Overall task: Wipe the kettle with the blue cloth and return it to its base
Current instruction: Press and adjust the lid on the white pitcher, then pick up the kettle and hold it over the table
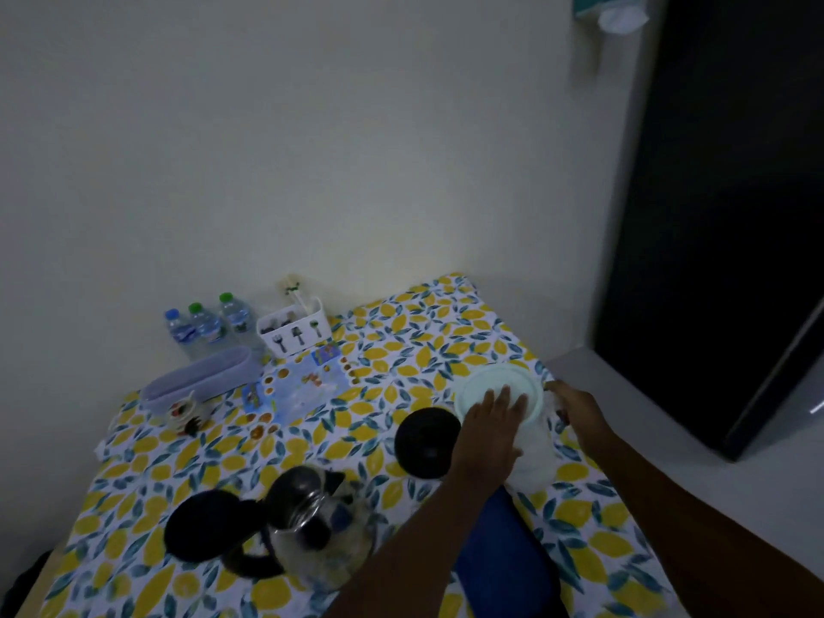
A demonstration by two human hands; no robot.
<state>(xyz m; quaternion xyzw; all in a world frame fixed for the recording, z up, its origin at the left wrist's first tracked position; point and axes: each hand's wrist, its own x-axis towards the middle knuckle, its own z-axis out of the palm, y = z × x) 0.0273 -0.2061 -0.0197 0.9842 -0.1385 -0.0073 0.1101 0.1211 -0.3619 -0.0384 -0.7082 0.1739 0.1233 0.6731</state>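
blue cloth: part under left forearm | right hand: fingers hidden behind white container

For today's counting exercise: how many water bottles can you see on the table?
3. They stand in a row by the wall at the table's far left: a blue-capped bottle, a green-capped bottle in the middle, and another green-capped one beside the white cutlery holder. None seems hidden.

Three water bottles and a white cutlery caddy stand at the counter's far edge; a lavender basket lies near its far-left corner.
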